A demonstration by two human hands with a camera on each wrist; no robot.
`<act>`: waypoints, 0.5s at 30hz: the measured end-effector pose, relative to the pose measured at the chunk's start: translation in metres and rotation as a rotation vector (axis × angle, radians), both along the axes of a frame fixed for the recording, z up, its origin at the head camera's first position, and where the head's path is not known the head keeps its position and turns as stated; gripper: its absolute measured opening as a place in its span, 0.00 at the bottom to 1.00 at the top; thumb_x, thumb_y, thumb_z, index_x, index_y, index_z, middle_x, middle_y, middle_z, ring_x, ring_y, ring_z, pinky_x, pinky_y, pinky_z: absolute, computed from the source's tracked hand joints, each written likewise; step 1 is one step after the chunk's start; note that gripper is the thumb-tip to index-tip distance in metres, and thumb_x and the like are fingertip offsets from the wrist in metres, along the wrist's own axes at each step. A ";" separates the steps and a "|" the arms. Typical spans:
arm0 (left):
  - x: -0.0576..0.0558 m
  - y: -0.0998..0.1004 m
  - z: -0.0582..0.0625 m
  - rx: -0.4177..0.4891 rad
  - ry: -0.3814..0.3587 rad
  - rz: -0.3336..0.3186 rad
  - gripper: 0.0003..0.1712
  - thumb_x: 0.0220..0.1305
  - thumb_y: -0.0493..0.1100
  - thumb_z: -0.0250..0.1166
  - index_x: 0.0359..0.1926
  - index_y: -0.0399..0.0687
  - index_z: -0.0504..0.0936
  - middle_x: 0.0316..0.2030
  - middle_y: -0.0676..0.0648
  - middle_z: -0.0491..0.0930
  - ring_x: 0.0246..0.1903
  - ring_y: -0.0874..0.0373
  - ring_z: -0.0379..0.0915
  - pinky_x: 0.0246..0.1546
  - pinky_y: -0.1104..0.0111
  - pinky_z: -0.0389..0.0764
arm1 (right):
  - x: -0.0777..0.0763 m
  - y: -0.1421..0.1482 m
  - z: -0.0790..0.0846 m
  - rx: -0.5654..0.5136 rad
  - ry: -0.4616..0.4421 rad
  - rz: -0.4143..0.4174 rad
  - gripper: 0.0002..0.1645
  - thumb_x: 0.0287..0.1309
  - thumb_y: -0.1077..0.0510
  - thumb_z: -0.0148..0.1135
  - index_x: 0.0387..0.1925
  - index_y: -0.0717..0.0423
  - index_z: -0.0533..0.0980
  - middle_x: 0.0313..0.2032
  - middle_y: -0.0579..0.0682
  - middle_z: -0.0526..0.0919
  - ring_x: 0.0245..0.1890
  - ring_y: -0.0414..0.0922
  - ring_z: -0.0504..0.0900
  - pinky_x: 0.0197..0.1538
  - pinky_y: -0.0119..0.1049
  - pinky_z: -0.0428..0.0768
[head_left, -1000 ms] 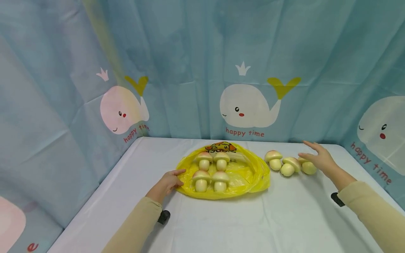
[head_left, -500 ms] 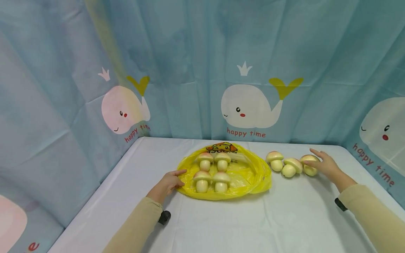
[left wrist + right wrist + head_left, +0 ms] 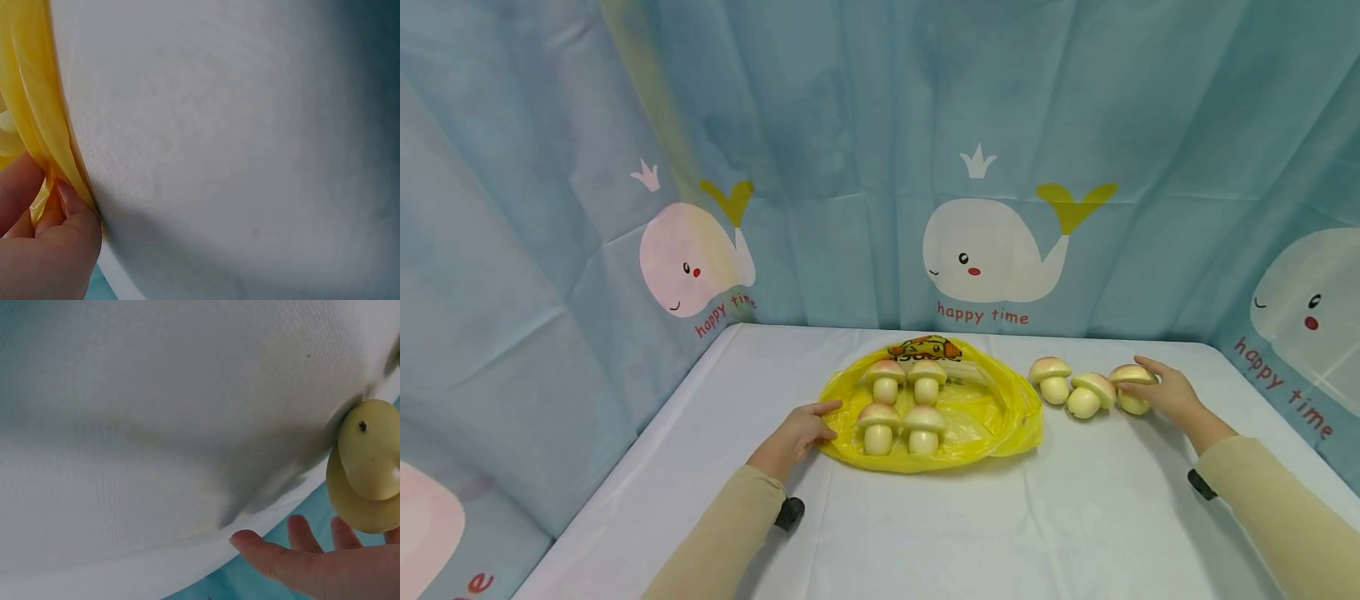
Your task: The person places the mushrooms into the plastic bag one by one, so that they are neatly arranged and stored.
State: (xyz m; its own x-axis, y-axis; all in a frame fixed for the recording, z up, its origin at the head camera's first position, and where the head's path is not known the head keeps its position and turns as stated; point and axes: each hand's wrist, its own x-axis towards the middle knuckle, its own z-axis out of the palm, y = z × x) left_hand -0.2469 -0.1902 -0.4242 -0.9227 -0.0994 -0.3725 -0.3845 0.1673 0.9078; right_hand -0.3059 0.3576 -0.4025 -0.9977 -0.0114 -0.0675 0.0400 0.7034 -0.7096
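Note:
A yellow plastic bag [image 3: 977, 446] lies spread on the table, its mouth toward me, with several toy mushrooms [image 3: 922, 429] in two rows on it. My left hand [image 3: 793, 435] pinches the bag's left edge; the left wrist view shows the yellow film [image 3: 47, 125] between thumb and fingers. Right of the bag stand three more mushrooms with pinkish caps and cream stems. My right hand [image 3: 1176, 400] is at the rightmost mushroom [image 3: 1133, 389], fingers spread around its right side. In the right wrist view, the extended fingers [image 3: 269, 553] show beside and below a mushroom [image 3: 369, 456].
To the right of the bag are the left one of the three loose mushrooms [image 3: 1051, 379] and a tilted middle one [image 3: 1090, 395]. The white-covered table [image 3: 925, 533] ends at a blue whale-print curtain [image 3: 850, 167] behind and at both sides.
My right hand has shifted right and down from over the rightmost mushroom to its right side, so more of that mushroom shows. The left hand keeps its place on the bag.

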 end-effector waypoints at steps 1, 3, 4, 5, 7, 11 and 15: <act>0.000 0.000 0.000 0.000 0.001 0.000 0.33 0.60 0.20 0.58 0.67 0.38 0.70 0.70 0.31 0.55 0.30 0.58 0.64 0.33 0.71 0.69 | 0.000 0.000 0.000 -0.003 -0.002 -0.004 0.51 0.67 0.45 0.57 0.71 0.73 0.43 0.67 0.81 0.41 0.66 0.76 0.40 0.64 0.68 0.47; 0.000 0.000 0.000 -0.001 0.001 -0.002 0.33 0.60 0.20 0.58 0.67 0.38 0.70 0.70 0.31 0.54 0.31 0.57 0.64 0.33 0.71 0.68 | 0.000 -0.001 0.000 -0.009 -0.002 -0.012 0.51 0.67 0.46 0.57 0.71 0.73 0.43 0.67 0.81 0.42 0.66 0.76 0.41 0.64 0.68 0.48; 0.000 0.000 0.000 -0.001 0.001 -0.001 0.33 0.60 0.20 0.58 0.67 0.39 0.70 0.70 0.31 0.54 0.32 0.57 0.65 0.34 0.71 0.68 | 0.000 -0.002 0.000 -0.007 -0.002 -0.018 0.51 0.67 0.45 0.57 0.71 0.73 0.43 0.66 0.81 0.43 0.66 0.76 0.42 0.64 0.67 0.49; -0.001 0.000 0.000 -0.001 0.000 -0.003 0.33 0.60 0.20 0.57 0.67 0.38 0.70 0.71 0.31 0.53 0.35 0.55 0.66 0.34 0.70 0.69 | 0.000 -0.002 0.000 -0.011 -0.003 -0.023 0.51 0.67 0.45 0.58 0.71 0.74 0.43 0.66 0.81 0.43 0.66 0.76 0.43 0.64 0.67 0.50; -0.001 0.000 0.000 -0.001 -0.002 -0.001 0.33 0.60 0.20 0.57 0.67 0.38 0.70 0.71 0.31 0.53 0.43 0.52 0.68 0.36 0.70 0.70 | 0.000 -0.003 0.000 -0.022 -0.008 -0.039 0.51 0.67 0.46 0.58 0.71 0.74 0.44 0.66 0.81 0.43 0.66 0.76 0.44 0.64 0.66 0.51; -0.003 0.001 -0.001 0.004 -0.007 0.003 0.34 0.60 0.20 0.57 0.67 0.38 0.70 0.71 0.31 0.53 0.56 0.47 0.64 0.40 0.70 0.72 | 0.000 -0.003 -0.001 -0.064 -0.031 -0.089 0.51 0.66 0.47 0.59 0.71 0.75 0.44 0.67 0.80 0.45 0.65 0.74 0.49 0.63 0.63 0.57; -0.003 0.001 -0.001 0.003 -0.009 0.008 0.34 0.60 0.19 0.57 0.67 0.39 0.70 0.70 0.32 0.55 0.54 0.48 0.64 0.38 0.71 0.72 | 0.001 0.000 -0.003 -0.108 -0.045 -0.142 0.51 0.64 0.47 0.59 0.70 0.75 0.45 0.65 0.80 0.51 0.59 0.68 0.60 0.52 0.51 0.74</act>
